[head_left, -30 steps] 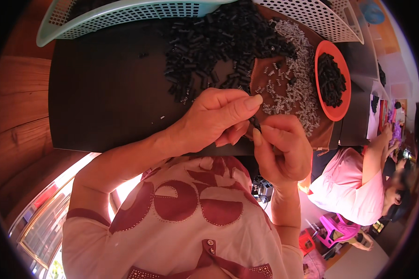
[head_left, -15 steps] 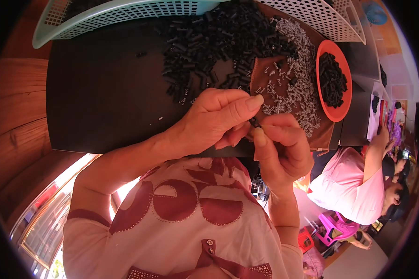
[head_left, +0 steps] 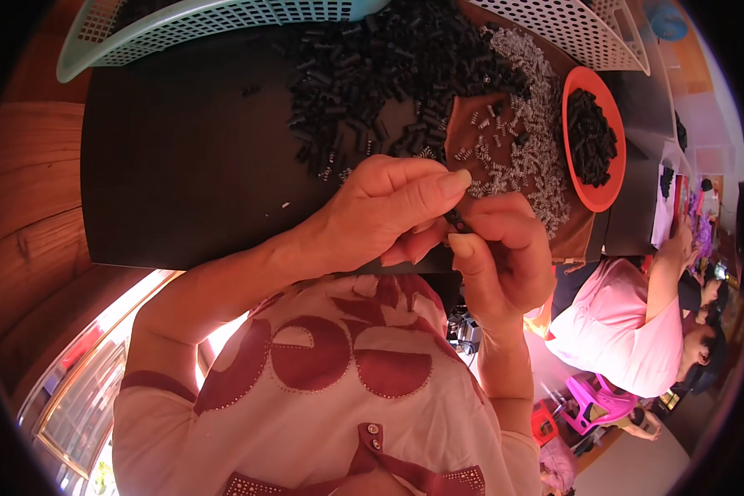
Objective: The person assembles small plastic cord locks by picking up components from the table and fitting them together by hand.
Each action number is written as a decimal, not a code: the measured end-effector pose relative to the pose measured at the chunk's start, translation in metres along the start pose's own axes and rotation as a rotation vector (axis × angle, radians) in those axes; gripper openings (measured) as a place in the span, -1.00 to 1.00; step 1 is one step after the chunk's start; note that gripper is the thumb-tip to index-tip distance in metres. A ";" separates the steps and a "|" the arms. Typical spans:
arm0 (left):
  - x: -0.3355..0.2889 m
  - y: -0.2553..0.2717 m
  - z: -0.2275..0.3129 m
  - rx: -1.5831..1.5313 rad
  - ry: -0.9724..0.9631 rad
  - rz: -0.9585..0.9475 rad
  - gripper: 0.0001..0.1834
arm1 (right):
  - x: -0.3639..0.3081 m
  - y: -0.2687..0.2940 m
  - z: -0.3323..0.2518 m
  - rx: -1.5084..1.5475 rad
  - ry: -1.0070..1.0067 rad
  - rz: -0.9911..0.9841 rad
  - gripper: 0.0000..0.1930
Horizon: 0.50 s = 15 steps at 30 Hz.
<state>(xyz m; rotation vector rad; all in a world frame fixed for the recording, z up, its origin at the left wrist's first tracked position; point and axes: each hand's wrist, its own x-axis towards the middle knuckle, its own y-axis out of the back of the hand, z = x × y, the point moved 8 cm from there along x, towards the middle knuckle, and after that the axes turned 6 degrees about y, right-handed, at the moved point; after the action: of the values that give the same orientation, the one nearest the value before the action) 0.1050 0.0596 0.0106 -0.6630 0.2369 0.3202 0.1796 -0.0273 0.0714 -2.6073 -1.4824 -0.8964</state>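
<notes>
Both hands meet above the table's near edge. My left hand [head_left: 401, 202] is closed, its thumb pressed to the forefinger, and its lower fingers curl around one side of a small black piece [head_left: 455, 220]. On the other side my right hand [head_left: 508, 248] pinches the same piece between thumb and forefinger. Fingers cover most of it, so its full shape is hidden. Just beyond the hands lie a heap of short black plastic tubes [head_left: 364, 74] and, on a brown cloth [head_left: 465, 116], a pile of small metal springs [head_left: 546, 124].
An orange bowl [head_left: 610, 194] of black pieces stands right of the springs. A teal basket [head_left: 223, 33] and a white perforated basket [head_left: 570, 41] line the far side. The dark table [head_left: 182, 165] extends left. A person in pink [head_left: 612, 331] sits at the right.
My hands stay nearly in place, both still on the small black piece. The right thumb and fingers have shifted slightly around it.
</notes>
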 end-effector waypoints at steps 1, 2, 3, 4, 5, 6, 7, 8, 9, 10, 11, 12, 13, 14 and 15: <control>0.001 0.001 0.000 -0.001 0.001 -0.001 -0.64 | 0.000 -0.001 -0.003 -0.079 0.050 -0.034 -0.76; 0.001 0.002 0.000 0.022 -0.003 -0.004 -0.64 | 0.001 -0.001 -0.003 -0.080 0.049 -0.034 -0.76; 0.002 0.003 0.001 0.047 -0.006 -0.006 -0.64 | 0.001 -0.003 -0.006 -0.119 0.076 -0.050 -0.75; 0.001 0.002 0.002 0.047 -0.009 -0.007 -0.64 | 0.000 -0.005 -0.010 -0.158 0.107 -0.067 -0.74; 0.000 0.001 0.004 0.085 -0.006 -0.018 -0.63 | -0.001 -0.005 -0.011 -0.159 0.109 -0.067 -0.74; -0.001 -0.001 0.004 0.124 -0.003 -0.030 -0.62 | -0.002 -0.005 -0.012 -0.174 0.107 -0.068 -0.74; -0.001 -0.002 0.004 0.125 -0.005 -0.028 -0.62 | -0.003 -0.006 -0.013 -0.186 0.106 -0.068 -0.73; -0.001 -0.003 0.005 0.155 -0.042 -0.012 -0.61 | -0.005 -0.006 -0.013 -0.185 0.107 -0.068 -0.73; -0.002 -0.004 0.007 0.185 -0.080 0.004 -0.61 | -0.008 -0.005 -0.013 -0.186 0.101 -0.062 -0.73; -0.002 -0.005 0.006 0.190 -0.079 -0.002 -0.61 | -0.008 -0.004 -0.013 -0.190 0.094 -0.051 -0.73; -0.002 -0.005 0.006 0.192 -0.102 -0.010 -0.61 | -0.008 -0.004 -0.013 -0.194 0.094 -0.044 -0.73; -0.001 -0.006 0.007 0.194 -0.125 -0.019 -0.61 | -0.007 -0.004 -0.015 -0.188 0.120 -0.038 -0.73; -0.001 -0.006 0.005 0.199 -0.123 -0.023 -0.61 | -0.007 -0.005 -0.016 -0.181 0.144 -0.033 -0.74; -0.002 -0.005 0.006 0.224 -0.152 -0.008 -0.61 | -0.008 -0.006 -0.014 -0.182 0.145 -0.026 -0.74; -0.003 -0.004 0.008 0.249 -0.181 0.007 -0.62 | -0.010 -0.006 -0.012 -0.169 0.151 -0.013 -0.74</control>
<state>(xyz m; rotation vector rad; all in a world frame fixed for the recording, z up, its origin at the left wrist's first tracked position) 0.1046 0.0614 0.0199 -0.3849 0.1030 0.3484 0.1652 -0.0354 0.0751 -2.5743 -1.4461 -1.2407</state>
